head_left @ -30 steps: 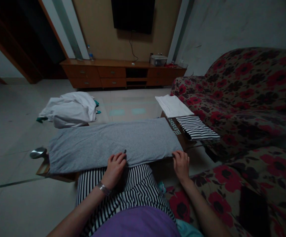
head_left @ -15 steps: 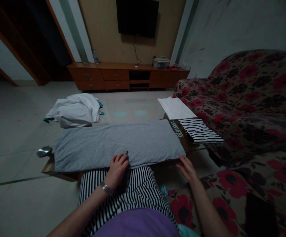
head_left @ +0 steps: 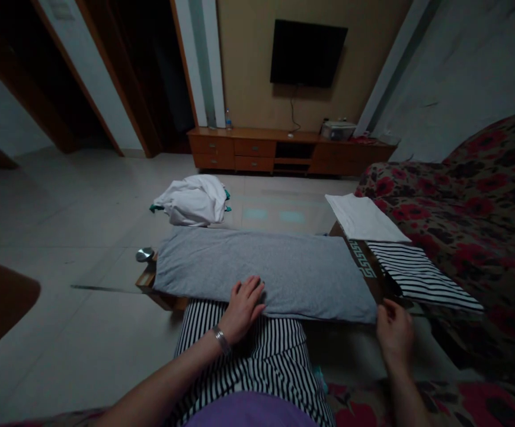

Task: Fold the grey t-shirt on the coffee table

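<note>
A grey garment (head_left: pixel 266 271), folded into a long strip, lies across a low glass-topped table (head_left: pixel 364 265). My left hand (head_left: pixel 242 306) rests flat on the strip's near edge, fingers spread; a metal bracelet circles that wrist. My right hand (head_left: pixel 394 331) hovers just off the strip's right near corner, fingers loosely curled with nothing in them. My lap is covered by black-and-white striped cloth (head_left: pixel 248 356).
A folded white cloth (head_left: pixel 364 217) and a folded striped garment (head_left: pixel 421 277) lie at the table's right end. A heap of white clothes (head_left: pixel 192 200) sits at the far left. A floral sofa (head_left: pixel 470 201) stands right; a TV cabinet (head_left: pixel 284 151) behind.
The view has swung left, shifting everything rightward in frame. My right hand has let go of the grey strip's right corner and drawn slightly away. The left hand stays on the near edge.
</note>
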### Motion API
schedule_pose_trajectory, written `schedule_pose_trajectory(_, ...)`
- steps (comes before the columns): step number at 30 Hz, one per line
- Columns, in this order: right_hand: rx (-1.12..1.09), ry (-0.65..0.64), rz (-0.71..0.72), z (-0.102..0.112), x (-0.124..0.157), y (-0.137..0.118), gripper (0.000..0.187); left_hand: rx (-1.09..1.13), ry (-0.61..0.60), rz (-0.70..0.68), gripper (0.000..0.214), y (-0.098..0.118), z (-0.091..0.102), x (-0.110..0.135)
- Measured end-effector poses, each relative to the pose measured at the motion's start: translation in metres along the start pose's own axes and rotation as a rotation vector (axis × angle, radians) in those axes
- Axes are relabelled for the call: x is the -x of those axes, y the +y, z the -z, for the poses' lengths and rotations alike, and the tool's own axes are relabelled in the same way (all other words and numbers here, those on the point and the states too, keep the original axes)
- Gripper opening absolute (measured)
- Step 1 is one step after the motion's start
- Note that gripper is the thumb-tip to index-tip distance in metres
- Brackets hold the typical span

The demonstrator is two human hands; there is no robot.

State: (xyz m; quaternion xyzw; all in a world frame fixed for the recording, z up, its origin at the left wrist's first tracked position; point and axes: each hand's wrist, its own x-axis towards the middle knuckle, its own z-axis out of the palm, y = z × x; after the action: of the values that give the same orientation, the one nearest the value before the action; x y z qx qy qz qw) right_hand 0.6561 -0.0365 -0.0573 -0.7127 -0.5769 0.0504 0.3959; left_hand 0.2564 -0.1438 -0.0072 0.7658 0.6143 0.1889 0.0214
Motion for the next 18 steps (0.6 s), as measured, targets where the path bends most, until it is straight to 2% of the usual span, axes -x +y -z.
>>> schedule_pose_trajectory(1, 0.100, -0.078, 0.075, -0.004, -0.010, -0.007, 0.047, -0.013, 0.011, 0.037, 0.041, -0.004, 0.001, -0.004)
schedule_pose_trajectory(3, 0.333, -0.215, 0.126, -0.014, -0.030, -0.025, 0.046, -0.039, 0.023, 0.107, 0.036, -0.014, 0.005, -0.015)
schedule_pose_trajectory(6, 0.600, -0.347, 0.069, -0.028, -0.053, -0.053, 0.046, -0.075, 0.011, 0.149, 0.033, -0.035, 0.013, -0.041)
schedule_pose_trajectory(9, 0.692, -0.389, 0.045, -0.028, -0.056, -0.074, 0.044, -0.117, -0.042, 0.142, 0.031, -0.054, 0.015, -0.078)
schedule_pose_trajectory(13, 0.729, -0.371, -0.044, -0.010, -0.033, -0.079, 0.042, -0.174, -0.113, 0.140, 0.031, -0.067, 0.003, -0.147)
schedule_pose_trajectory(16, 0.695, -0.376, -0.121, 0.000, -0.016, -0.070, 0.040, -0.175, -0.181, 0.205, 0.033, -0.068, -0.014, -0.209)
schedule_pose_trajectory(18, 0.596, -0.380, -0.168, 0.001, -0.011, -0.060, 0.038, -0.163, -0.237, 0.238, 0.034, -0.065, -0.027, -0.249)
